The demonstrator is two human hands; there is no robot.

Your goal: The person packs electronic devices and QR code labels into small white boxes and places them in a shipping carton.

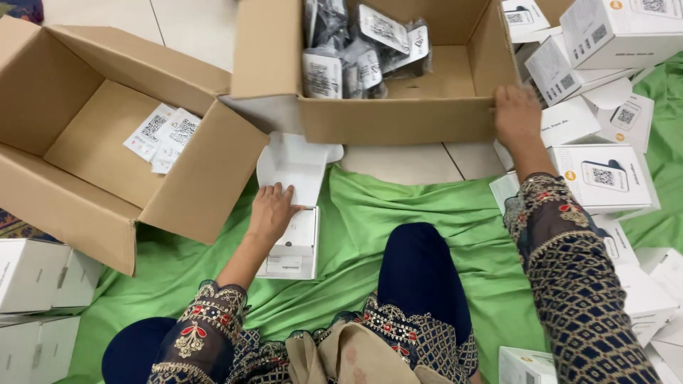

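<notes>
Lap: the person sat on a green cloth [356, 206] spread over the floor, knees nearest the camera.
Left hand [270, 212]: lay flat and unclenched on the small open white box [293, 242], pressing it down, probably to steady it.
Box lid [295, 165]: flipped up and back, leaving the inside reachable.
Right hand [517, 114]: reached forward, fingers curled on the front corner of the middle carton [398, 119]; grip partly hidden.
Carton contents: grey bagged parts [359, 50].
Left carton [107, 142]: held paper leaflets [162, 136].
Right side: stacked white boxes [605, 174].
</notes>
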